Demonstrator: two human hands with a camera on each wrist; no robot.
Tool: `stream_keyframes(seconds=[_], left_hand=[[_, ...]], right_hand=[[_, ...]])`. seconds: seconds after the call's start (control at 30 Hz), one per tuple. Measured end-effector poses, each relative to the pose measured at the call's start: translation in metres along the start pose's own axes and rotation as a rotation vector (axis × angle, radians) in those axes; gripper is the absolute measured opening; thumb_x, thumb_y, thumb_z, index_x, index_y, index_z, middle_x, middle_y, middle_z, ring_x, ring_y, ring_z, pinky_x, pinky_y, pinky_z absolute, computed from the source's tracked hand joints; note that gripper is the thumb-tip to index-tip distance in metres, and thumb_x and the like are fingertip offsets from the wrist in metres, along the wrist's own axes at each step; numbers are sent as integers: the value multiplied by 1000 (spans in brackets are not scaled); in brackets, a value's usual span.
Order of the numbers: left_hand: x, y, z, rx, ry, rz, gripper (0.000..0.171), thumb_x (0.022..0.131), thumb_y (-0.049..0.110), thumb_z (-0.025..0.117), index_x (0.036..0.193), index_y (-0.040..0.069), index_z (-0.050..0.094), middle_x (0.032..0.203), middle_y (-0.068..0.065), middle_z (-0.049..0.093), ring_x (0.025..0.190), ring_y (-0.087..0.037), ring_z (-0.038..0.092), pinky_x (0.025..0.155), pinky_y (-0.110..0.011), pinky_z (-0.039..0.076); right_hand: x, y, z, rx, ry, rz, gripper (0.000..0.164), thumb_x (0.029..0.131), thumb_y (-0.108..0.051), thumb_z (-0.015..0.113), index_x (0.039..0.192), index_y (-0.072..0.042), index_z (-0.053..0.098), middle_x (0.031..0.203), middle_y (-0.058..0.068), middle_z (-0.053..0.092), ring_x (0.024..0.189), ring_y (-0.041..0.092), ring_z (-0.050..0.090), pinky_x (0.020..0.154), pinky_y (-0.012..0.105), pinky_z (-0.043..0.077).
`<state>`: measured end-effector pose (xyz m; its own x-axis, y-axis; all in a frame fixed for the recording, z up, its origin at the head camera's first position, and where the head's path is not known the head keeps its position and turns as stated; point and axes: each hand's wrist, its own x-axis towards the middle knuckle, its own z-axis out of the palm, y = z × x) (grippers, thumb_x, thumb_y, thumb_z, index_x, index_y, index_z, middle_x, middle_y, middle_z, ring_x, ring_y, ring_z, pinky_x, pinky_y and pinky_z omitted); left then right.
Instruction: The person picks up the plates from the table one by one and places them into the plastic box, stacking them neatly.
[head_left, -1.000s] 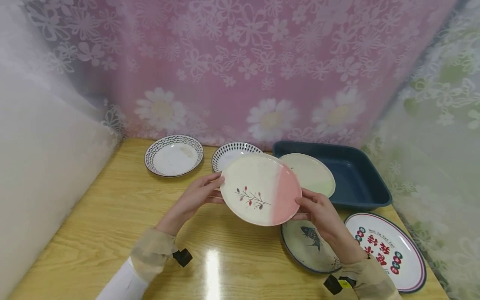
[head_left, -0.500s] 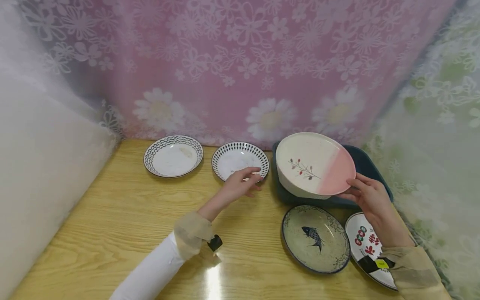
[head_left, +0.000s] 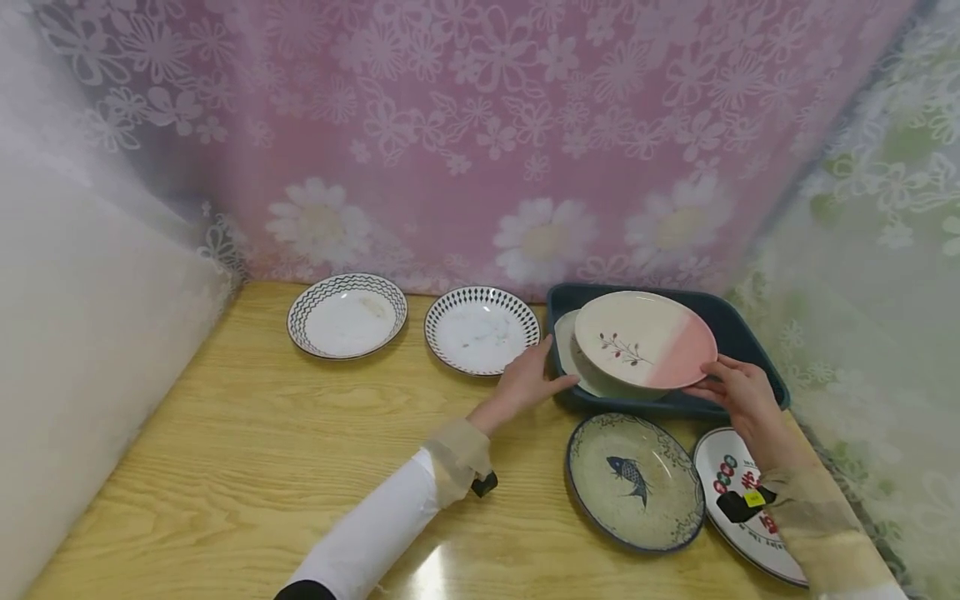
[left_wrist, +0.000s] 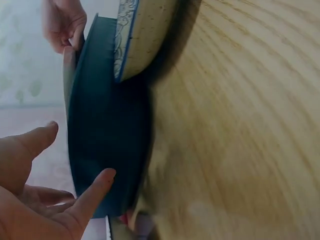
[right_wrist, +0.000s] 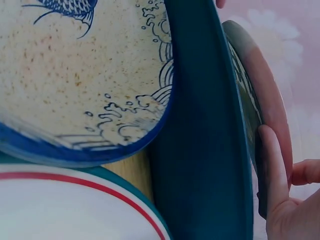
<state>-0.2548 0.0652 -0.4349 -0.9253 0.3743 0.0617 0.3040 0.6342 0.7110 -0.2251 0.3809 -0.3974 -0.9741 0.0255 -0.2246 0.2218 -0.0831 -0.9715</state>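
A cream and pink plate [head_left: 637, 342] with a red-berry sprig lies tilted over a pale plate [head_left: 592, 371] in the dark blue-green basin [head_left: 738, 333]. My right hand [head_left: 746, 400] pinches the pink edge between thumb and fingers; the right wrist view shows this grip on the plate's rim [right_wrist: 270, 95]. At the basin's near left corner is my left hand [head_left: 525, 379], its fingers spread and holding nothing. The left wrist view has that hand [left_wrist: 50, 195] beside the basin wall [left_wrist: 110, 130]; whether it touches the wall I cannot tell.
In front of the basin lies a fish-patterned plate [head_left: 636, 483]. A white plate with red characters [head_left: 750, 533] is partly hidden under my right forearm. Two black-patterned white plates, one wavy-rimmed [head_left: 347, 317] and one diamond-rimmed [head_left: 480, 329], sit along the back of the wooden table [head_left: 300, 467].
The cream and pink plate has gone right and down into the basin, held by my right hand. My left hand has let go of it and shifted right to the basin's corner.
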Motion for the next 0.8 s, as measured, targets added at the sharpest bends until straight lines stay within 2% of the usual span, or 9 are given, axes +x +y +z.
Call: stream_keyframes(seconds=[0.1, 0.33, 0.6, 0.8], left_hand=[[1, 0, 6, 5, -22, -5, 83, 84, 45, 62, 147, 10, 21, 146, -9, 34, 132, -23, 36, 105, -36, 35], [2, 3, 4, 43, -36, -7, 83, 84, 43, 62, 146, 7, 21, 145, -14, 34, 132, -25, 35, 106, -36, 33], [2, 3, 5, 57, -60, -9, 83, 84, 44, 61, 147, 7, 20, 146, -14, 33, 132, -25, 35, 106, -35, 33], [5, 4, 5, 59, -65, -7, 83, 84, 45, 61, 147, 8, 20, 146, -15, 33, 132, -25, 35, 106, -35, 34]], right_hand=[[2, 5, 1, -40, -9, 3, 65, 97, -10, 44, 143, 9, 3, 82, -7, 65, 71, 13, 68, 67, 28, 56], [8, 6, 6, -125, -16, 25, 61, 97, -11, 44, 143, 10, 9, 82, -7, 63, 72, 13, 68, 68, 28, 55], [13, 9, 5, -235, -44, 47, 60, 97, -12, 43, 143, 10, 11, 83, -9, 63, 74, 12, 69, 70, 29, 55], [21, 10, 2, -430, -61, 11, 56, 98, -15, 42, 138, 17, 20, 84, -6, 62, 74, 8, 68, 71, 27, 55]])
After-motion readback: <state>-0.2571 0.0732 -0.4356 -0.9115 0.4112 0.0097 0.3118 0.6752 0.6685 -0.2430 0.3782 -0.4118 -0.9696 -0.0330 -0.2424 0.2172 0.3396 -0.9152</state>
